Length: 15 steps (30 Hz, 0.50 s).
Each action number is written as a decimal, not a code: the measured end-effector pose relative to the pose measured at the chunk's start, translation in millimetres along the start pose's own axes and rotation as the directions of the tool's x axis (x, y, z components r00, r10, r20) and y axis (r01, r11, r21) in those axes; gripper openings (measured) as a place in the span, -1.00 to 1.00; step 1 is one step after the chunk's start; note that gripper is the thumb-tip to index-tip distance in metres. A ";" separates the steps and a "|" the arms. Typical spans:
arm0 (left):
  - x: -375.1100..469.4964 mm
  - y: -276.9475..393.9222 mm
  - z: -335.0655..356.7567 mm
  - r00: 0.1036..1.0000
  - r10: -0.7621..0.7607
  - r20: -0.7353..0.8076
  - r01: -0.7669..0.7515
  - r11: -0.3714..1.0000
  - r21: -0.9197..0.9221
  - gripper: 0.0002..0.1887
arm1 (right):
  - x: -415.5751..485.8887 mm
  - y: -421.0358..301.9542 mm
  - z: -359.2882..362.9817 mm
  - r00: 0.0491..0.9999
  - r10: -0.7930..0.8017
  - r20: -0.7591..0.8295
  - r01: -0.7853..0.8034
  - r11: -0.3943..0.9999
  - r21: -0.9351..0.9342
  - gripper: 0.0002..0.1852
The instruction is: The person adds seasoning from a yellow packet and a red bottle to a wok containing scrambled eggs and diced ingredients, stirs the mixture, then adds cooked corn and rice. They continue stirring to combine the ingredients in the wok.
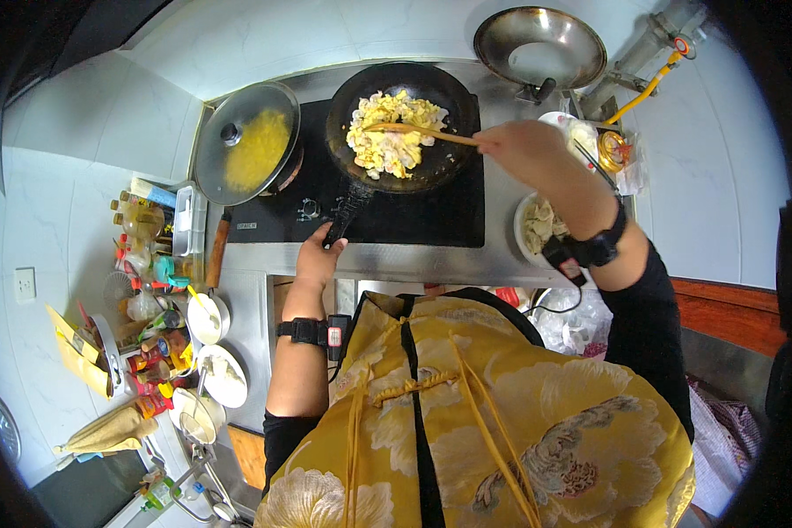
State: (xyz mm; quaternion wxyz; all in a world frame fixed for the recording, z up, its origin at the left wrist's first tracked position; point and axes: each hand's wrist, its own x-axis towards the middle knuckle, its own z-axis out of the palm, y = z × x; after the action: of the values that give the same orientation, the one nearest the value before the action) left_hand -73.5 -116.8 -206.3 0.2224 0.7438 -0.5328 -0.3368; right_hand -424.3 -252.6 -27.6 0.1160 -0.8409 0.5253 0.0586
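My left hand grips the black handle of a dark wok on the black gas hob. Inside the wok lies scrambled egg with pale pieces mixed in, perhaps shrimp or meat. My right hand is closed around a wooden spatula, whose blade rests among the egg. On the left burner, a pan under a glass lid with a black knob holds something yellow, blurred by the glass. Its wooden handle points towards me.
An empty metal wok leans against the back wall. Below my right forearm sits a bowl of food, with a plate and a jar beyond. White bowls and several bottles crowd the left counter. A yellow gas hose runs at right.
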 end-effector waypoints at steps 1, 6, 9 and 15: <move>1.7 -2.2 0.9 1.000 -0.003 0.003 0.003 1.000 -0.026 -0.47 | -3.6 6.2 -3.2 0.998 0.023 -0.054 -0.022 1.000 0.006 -0.72; 6.7 -6.6 3.7 0.999 0.032 -0.013 -0.032 0.999 0.007 -0.46 | -0.9 14.0 2.4 0.994 0.078 -0.071 -0.081 0.996 -0.047 -0.72; 4.4 -2.8 2.0 1.000 -0.004 -0.007 0.004 0.999 0.035 -0.46 | 1.5 5.0 10.7 0.996 0.026 -0.081 -0.027 1.000 -0.005 -0.72; 3.5 -1.4 1.4 0.998 0.054 -0.015 -0.054 0.998 0.020 -0.45 | 26.7 11.8 -3.0 0.995 0.052 -0.089 -0.053 0.999 -0.009 -0.70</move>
State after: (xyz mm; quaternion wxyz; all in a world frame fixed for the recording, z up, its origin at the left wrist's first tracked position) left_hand -73.0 -119.6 -209.1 0.2284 0.7339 -0.5542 -0.3196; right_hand -423.2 -281.5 -32.2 0.0861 -0.8291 0.5517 0.0273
